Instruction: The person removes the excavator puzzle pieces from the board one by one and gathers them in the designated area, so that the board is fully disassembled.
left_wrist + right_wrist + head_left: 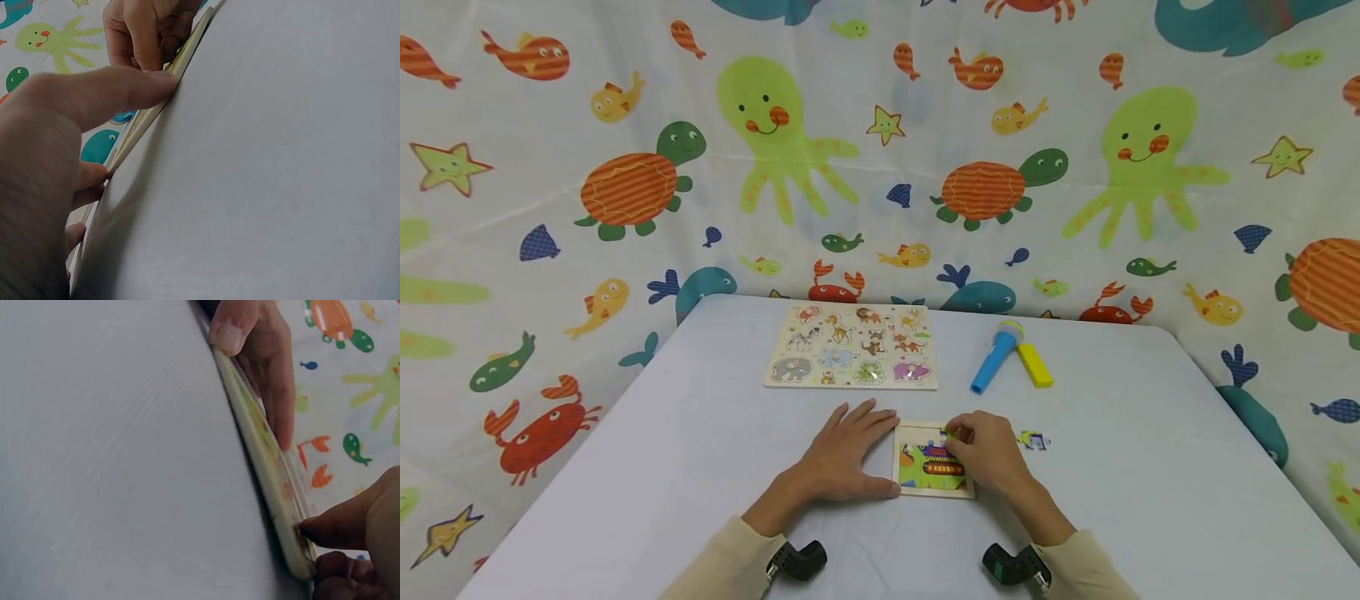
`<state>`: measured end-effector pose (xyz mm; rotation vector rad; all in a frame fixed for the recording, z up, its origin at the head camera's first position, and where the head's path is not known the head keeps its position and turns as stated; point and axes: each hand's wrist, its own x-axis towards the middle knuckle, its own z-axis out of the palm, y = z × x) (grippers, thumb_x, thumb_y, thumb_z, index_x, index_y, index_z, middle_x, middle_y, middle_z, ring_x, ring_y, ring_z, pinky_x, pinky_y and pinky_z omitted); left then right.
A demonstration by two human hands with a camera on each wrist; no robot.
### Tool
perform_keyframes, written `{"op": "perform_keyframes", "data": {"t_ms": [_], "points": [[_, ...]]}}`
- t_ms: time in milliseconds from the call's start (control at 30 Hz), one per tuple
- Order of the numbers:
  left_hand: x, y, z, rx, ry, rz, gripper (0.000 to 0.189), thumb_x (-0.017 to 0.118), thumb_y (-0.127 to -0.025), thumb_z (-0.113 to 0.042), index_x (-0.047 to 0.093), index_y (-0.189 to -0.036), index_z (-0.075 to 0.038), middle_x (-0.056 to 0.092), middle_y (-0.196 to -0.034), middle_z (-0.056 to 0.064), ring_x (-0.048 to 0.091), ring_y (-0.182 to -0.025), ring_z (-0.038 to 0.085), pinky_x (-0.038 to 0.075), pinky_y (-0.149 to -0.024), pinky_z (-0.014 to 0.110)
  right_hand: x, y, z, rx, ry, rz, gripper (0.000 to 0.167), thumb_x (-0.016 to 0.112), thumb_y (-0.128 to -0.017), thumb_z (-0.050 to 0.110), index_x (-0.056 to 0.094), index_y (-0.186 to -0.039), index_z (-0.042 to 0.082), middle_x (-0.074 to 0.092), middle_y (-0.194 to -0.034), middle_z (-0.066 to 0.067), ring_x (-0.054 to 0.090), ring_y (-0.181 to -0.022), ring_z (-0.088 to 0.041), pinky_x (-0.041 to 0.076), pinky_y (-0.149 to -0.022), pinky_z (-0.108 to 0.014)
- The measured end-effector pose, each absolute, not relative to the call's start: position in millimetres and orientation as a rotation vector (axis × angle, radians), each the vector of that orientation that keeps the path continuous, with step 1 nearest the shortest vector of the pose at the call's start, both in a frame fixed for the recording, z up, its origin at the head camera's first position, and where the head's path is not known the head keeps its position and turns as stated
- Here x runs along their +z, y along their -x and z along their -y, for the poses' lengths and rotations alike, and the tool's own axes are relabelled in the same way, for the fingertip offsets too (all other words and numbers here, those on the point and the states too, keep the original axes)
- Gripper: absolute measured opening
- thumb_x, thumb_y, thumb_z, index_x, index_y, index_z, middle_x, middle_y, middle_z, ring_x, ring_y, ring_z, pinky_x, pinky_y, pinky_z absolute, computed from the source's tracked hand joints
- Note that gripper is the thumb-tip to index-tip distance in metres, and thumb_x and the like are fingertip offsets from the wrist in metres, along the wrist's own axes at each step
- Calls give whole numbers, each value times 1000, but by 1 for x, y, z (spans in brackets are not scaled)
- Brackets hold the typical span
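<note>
A small wooden jigsaw tray (pixel 934 493) with a colourful vehicle picture lies in front of me, bare wood showing in its upper left part. Fingers spread, my left hand (pixel 847 454) rests against its left side; in the left wrist view the thumb (pixel 140 89) touches the rim. My right hand (pixel 990 450) is over the upper right part, thumb and curled fingers pinching a puzzle piece (pixel 950 432), mostly hidden by the fingers. One loose puzzle piece (pixel 1034 440) lies just right of this hand.
Behind the tray lies a larger animal puzzle board (pixel 850 346). A blue toy microphone (pixel 992 360) and a yellow block (pixel 1035 366) lie at the back right of the white table (pixel 700 467). A sea-animal curtain (pixel 880 208) hangs behind.
</note>
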<state>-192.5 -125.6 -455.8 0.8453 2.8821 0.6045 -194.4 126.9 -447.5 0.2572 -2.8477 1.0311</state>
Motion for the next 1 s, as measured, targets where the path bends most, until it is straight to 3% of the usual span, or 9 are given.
{"op": "perform_keyframes", "data": {"t_ms": [1000], "points": [[-456, 195, 127, 596, -836, -2873, 99, 66, -76, -74, 41, -157, -24, 38, -162, -7, 16, -156, 24, 6, -125, 54, -451, 196, -130, 1009, -361, 2804, 14, 79, -86, 9, 81, -99, 3, 62, -79, 4, 54, -73, -11, 48, -62, -23]]}}
